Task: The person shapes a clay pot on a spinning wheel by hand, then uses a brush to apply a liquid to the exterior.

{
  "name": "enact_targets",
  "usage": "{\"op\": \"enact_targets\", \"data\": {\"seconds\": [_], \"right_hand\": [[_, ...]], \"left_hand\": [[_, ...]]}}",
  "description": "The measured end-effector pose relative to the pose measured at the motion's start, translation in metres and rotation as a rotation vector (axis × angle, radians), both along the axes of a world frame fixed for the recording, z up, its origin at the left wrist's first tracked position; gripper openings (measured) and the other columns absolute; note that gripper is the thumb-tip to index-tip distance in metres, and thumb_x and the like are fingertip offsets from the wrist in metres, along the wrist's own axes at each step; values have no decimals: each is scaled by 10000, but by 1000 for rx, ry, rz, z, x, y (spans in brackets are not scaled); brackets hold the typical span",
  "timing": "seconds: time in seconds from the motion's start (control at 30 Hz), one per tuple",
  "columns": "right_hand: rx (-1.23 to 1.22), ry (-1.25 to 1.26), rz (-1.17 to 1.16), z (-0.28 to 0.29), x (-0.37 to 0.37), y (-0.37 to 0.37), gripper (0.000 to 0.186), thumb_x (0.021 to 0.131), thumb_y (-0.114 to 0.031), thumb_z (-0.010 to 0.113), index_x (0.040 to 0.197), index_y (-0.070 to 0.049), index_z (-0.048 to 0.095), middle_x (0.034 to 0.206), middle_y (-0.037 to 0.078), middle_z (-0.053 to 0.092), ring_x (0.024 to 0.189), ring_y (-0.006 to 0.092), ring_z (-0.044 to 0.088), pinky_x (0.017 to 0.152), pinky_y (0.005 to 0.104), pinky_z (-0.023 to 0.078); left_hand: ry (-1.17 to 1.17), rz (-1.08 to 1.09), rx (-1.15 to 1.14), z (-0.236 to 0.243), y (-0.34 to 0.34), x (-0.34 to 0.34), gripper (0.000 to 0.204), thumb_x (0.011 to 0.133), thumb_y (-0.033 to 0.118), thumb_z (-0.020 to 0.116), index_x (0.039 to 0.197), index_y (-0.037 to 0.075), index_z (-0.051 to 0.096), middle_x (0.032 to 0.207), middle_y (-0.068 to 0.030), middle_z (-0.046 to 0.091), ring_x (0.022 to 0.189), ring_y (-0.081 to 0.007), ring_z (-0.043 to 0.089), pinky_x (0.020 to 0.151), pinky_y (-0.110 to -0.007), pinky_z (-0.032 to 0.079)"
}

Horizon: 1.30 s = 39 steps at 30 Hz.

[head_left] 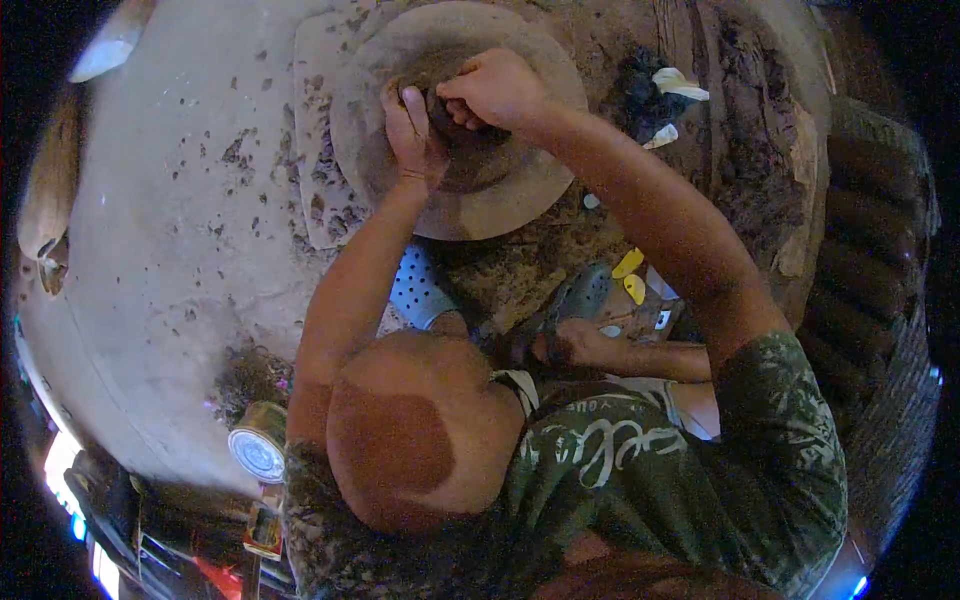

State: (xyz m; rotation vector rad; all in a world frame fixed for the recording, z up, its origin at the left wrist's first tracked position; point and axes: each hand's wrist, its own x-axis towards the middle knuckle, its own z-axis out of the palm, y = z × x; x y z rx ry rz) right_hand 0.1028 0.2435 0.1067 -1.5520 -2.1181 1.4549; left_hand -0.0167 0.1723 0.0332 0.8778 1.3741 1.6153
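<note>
Shaping of the dark clay piece appears under way and unfinished, though its form is too obscured to judge how much is left. The piece lies near the middle of the round disc, between the left hand, cupped with thumb raised, and the right hand, its fingers curled inward (whether they pinch clay cannot be told).

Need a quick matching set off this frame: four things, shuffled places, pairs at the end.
1. flat round grey disc
2. light-blue perforated clog
3. two small flat yellow pieces
4. round tin with pale top

A. lower left of the view
B. beneath left hand and right hand
C. right of the clog
D. worn on a foot

Pairs: 1-B, 2-D, 3-C, 4-A
</note>
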Motion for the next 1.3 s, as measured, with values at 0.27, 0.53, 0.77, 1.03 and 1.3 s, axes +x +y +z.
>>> {"op": "enact_targets", "data": {"seconds": [0.27, 0.53, 0.77, 1.03, 1.3], "right_hand": [[267, -61, 289, 7, -6, 5, 284, 866, -247, 689, 762, 17, 706, 672, 97, 681, 560, 167, 641, 543, 327, 520], [293, -303, 426, 27, -6, 0, 337, 853, -349, 669, 814, -24, 747, 779, 171, 713, 723, 323, 700, 703, 436, 551], [338, -383, 650, 37, 12, -1, 289, 852, -332, 692, 922, -58, 751, 906, 178, 713, 886, 384, 684, 793, 483, 542], [601, -86, 281, 60, 49, -51, 309, 874, -196, 697, 1154, -68, 680, 1032, 156, 688, 964, 353, 669, 800, 431, 550], [477, -31, 435, 38, 65, -111, 359, 831, -156, 683, 1175, -61, 645, 966, 160, 658, 935, 380, 653, 793, 433, 553]], "left_hand": [[358, -105, 184, -24, 22, -21, 458, 1055, 402, 431, 1183, -12, 578, 1101, -178, 624, 1011, -288, 597, 924, -404, 462], [294, -297, 106, -11, 53, -35, 441, 1056, 366, 417, 1180, -11, 612, 1168, -181, 657, 1066, -294, 610, 955, -392, 456], [572, -219, 108, -27, 76, -47, 560, 1056, 432, 382, 1403, 1, 464, 1227, -222, 638, 1151, -360, 605, 1013, -445, 453], [512, -92, -208, 41, -13, -38, 493, 1043, 447, 444, 1082, -9, 630, 919, -195, 669, 873, -375, 631, 804, -453, 487], [-29, -752, -672, 71, -88, -13, 568, 1043, 530, 431, 1015, 14, 666, 800, -45, 638, 702, -188, 584, 674, -336, 485]]}}
